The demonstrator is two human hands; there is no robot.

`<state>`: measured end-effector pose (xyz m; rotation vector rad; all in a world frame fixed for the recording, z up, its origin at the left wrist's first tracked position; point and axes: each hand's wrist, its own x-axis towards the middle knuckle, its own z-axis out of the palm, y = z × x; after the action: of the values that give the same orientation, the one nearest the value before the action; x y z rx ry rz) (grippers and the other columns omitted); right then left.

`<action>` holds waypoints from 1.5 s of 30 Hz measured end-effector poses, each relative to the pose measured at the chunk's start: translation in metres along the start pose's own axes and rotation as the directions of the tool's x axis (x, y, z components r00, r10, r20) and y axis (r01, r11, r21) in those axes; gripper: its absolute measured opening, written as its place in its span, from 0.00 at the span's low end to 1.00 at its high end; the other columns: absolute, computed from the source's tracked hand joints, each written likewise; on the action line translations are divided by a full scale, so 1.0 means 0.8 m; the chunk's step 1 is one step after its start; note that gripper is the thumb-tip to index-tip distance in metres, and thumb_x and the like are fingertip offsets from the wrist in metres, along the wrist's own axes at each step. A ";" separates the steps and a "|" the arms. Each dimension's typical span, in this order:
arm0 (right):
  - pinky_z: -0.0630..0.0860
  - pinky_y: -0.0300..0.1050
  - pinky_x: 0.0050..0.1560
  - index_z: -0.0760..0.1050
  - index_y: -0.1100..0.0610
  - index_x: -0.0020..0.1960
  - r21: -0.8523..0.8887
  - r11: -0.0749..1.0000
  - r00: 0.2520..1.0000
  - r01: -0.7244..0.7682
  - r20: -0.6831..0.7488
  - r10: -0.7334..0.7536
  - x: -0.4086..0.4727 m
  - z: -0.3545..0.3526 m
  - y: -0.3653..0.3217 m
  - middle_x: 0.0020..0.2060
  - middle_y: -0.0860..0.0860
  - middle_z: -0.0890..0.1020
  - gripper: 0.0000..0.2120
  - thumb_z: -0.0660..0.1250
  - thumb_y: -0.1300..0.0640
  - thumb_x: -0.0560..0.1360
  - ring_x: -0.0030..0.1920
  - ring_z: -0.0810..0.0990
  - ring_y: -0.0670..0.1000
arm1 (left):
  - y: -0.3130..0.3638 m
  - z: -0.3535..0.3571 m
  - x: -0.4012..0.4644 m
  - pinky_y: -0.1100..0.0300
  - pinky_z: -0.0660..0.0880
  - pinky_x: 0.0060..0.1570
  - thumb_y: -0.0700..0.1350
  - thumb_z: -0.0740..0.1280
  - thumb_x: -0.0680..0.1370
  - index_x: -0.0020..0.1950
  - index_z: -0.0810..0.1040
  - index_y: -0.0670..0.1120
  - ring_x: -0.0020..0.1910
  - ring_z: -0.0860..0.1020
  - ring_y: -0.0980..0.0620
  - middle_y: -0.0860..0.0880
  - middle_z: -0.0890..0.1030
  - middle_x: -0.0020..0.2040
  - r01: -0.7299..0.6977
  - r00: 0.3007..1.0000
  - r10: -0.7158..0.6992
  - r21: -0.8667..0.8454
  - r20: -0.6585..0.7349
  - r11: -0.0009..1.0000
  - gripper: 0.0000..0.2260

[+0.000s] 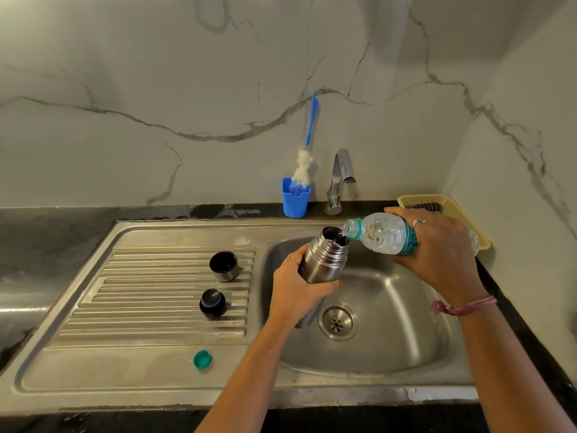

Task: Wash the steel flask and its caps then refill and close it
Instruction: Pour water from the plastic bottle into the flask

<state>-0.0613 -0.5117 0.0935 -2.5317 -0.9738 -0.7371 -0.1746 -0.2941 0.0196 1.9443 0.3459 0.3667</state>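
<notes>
My left hand (pixel 296 285) grips the open steel flask (pixel 326 254) around its body and holds it upright over the sink basin (pixel 390 307). My right hand (pixel 437 245) grips a clear plastic water bottle (pixel 382 234) tipped on its side, its open mouth at the flask's rim, and water runs into the flask. On the ribbed drainboard (pixel 140 295) stand the steel cup cap (pixel 224 265), open side up, and the black stopper cap (pixel 213 303). The bottle's teal screw cap (pixel 202 359) lies near the drainboard's front.
A blue holder (pixel 295 201) with a bottle brush (pixel 307 151) stands at the back beside the chrome tap (pixel 338 179). A yellow basket (pixel 449 210) sits at the back right behind my right hand. The drain (pixel 337 321) is in the basin.
</notes>
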 end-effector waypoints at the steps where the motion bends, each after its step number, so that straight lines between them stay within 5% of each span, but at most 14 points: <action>1: 0.77 0.57 0.49 0.75 0.53 0.65 -0.004 1.000 1.000 -0.003 -0.001 0.003 0.000 0.000 0.000 0.52 0.52 0.83 0.33 0.79 0.44 0.63 0.49 0.81 0.55 | 0.000 0.000 0.000 0.66 0.74 0.55 0.49 0.82 0.63 0.67 0.72 0.56 0.54 0.77 0.61 0.59 0.79 0.57 0.003 1.000 -0.003 -0.001 -0.003 1.000 0.35; 17: 0.76 0.58 0.53 0.75 0.52 0.64 -0.063 0.998 0.999 0.020 -0.027 -0.022 0.006 -0.006 0.012 0.53 0.51 0.82 0.32 0.79 0.44 0.64 0.53 0.80 0.55 | -0.002 0.003 -0.005 0.70 0.72 0.52 0.48 0.82 0.64 0.67 0.71 0.58 0.54 0.77 0.61 0.59 0.79 0.57 0.010 1.000 -0.010 -0.018 -0.019 1.000 0.35; 45: 0.73 0.54 0.51 0.76 0.51 0.63 -0.168 0.985 0.998 0.033 -0.045 -0.041 0.017 -0.022 0.003 0.51 0.50 0.82 0.28 0.77 0.44 0.66 0.50 0.79 0.56 | -0.010 0.007 -0.001 0.55 0.78 0.59 0.50 0.82 0.62 0.69 0.73 0.55 0.54 0.79 0.59 0.58 0.81 0.57 0.032 0.998 -0.033 -0.019 -0.061 0.999 0.37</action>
<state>-0.0576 -0.5145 0.1154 -2.6298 -0.9833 -0.9228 -0.1737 -0.2960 0.0105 1.9106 0.4125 0.4072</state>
